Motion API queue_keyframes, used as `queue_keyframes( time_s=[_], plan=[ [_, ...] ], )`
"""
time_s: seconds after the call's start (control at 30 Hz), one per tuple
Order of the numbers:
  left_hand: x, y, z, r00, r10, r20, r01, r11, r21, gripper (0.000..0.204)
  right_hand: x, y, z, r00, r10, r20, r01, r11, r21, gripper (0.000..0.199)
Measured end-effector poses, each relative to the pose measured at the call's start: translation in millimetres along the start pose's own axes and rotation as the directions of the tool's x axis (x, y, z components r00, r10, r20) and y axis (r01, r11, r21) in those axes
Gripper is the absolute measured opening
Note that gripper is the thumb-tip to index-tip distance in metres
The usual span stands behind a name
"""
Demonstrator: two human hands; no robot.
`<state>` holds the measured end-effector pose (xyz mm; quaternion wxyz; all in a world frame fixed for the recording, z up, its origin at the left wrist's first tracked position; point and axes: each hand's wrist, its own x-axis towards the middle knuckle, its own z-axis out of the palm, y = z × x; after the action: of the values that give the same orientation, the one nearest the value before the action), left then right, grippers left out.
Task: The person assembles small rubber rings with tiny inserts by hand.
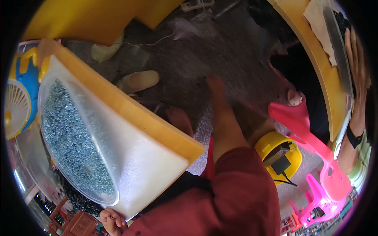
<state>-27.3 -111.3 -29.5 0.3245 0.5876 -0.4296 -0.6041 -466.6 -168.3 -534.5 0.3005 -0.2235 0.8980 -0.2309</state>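
- Clear plastic tray (111, 201): shallow, rounded, resting on the white tabletop (147, 173).
- Bead-like pieces (73, 137): tiny, glossy, blue-grey, lying loose inside it.

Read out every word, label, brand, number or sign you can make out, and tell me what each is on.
No text can be read anywhere in this view.
Bowl: no lettering shows.
Fan: no lettering shows.
Black box: any marking is too small to make out.
Pink chair: no lettering shows.
Small things at the lower right edge: too small and blurred to tell.
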Motion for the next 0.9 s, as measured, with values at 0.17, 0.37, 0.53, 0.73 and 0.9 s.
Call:
queue_keyframes(
  time_s=[0.17, 0.37, 0.53, 0.73, 0.9],
  plan=[
    [1, 21, 18, 0.968, -0.248, -0.03, 0.249, 0.968, 0.029, 0.016, 41, -6, 5, 0.987, -0.02, 0.16, 0.058, 0.97, -0.236, 0.029],
    [5, 19, 21, 0.969, -0.245, -0.006, 0.245, 0.969, -0.042, 0.014, 25, -27, -18, 0.988, 0.027, 0.153, 0.019, 0.957, -0.291, 0.029],
    [7, 17, 22, 0.976, -0.219, 0.017, 0.22, 0.975, -0.032, 0.013, 21, 15, 3, 0.995, -0.034, 0.099, 0.071, 0.915, -0.397, 0.027],
    [1, 19, 15, 0.976, -0.217, -0.01, 0.216, 0.976, -0.036, 0.014, -17, -6, -8, 0.972, 0.23, 0.053, -0.233, 0.892, 0.388, 0.026],
    [3, 15, 18, 0.982, -0.188, -0.012, 0.187, 0.982, -0.035, 0.016, 6, 60, 8, 0.916, 0.223, 0.333, -0.394, 0.35, 0.85, 0.024]
  ],
)
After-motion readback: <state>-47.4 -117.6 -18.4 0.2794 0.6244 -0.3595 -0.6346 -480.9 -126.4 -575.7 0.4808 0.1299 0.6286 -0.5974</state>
